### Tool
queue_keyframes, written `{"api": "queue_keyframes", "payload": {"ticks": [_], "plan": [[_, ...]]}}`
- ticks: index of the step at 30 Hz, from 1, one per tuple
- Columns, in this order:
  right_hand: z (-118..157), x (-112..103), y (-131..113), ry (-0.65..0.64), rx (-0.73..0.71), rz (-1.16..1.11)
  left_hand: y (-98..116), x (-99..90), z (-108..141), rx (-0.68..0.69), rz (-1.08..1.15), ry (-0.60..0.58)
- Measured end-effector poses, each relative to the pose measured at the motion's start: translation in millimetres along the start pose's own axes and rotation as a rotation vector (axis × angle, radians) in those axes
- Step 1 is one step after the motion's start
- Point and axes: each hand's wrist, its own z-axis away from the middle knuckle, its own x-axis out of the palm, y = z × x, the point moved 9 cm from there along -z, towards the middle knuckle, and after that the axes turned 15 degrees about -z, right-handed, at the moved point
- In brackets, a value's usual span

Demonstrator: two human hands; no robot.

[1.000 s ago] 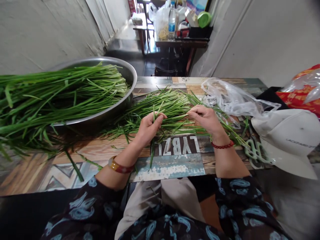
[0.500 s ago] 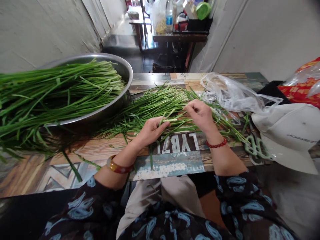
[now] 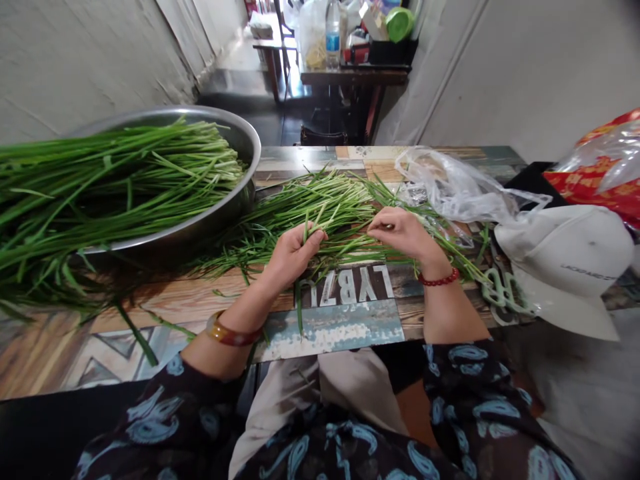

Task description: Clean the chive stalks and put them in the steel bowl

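Left hand (image 3: 293,255), pinching stalks (image 3: 307,225), has drawn away from right hand (image 3: 404,233) behind the table's (image 3: 345,327) near edge. Right fingers curl, contents unclear.

Green stalks (image 3: 333,200), blue-paisley black sleeves (image 3: 160,420)

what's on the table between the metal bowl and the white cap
In the head view, a loose pile of green stalks lies between the metal bowl and white cap, with a translucent plastic bag and scissors nearer the cap.
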Motion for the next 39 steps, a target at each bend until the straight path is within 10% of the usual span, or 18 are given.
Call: {"api": "queue_keyframes", "payload": {"ticks": [5, 22, 30, 34, 39], "plan": [[3, -25, 7, 0.276, 0.077, -0.495, 1, -0.5, 0, 0.007, 0.009, 0.000], [5, -30, 9, 0.347, 0.092, -1.060, -2, 1.2, 1, -0.033, 0.005, -0.023], [25, -93, 67, 0.945, 0.082, -0.201, -3, 1.6, -1, -0.027, 0.002, -0.020], [16, -74, 58, 0.797, 0.084, -0.186, -2, 1.3, -1, -0.018, 0.014, -0.011], [0, -21, 34, 0.227, 0.179, -0.065, -1, 0.3, 0, -0.022, 0.016, 0.006]]}}
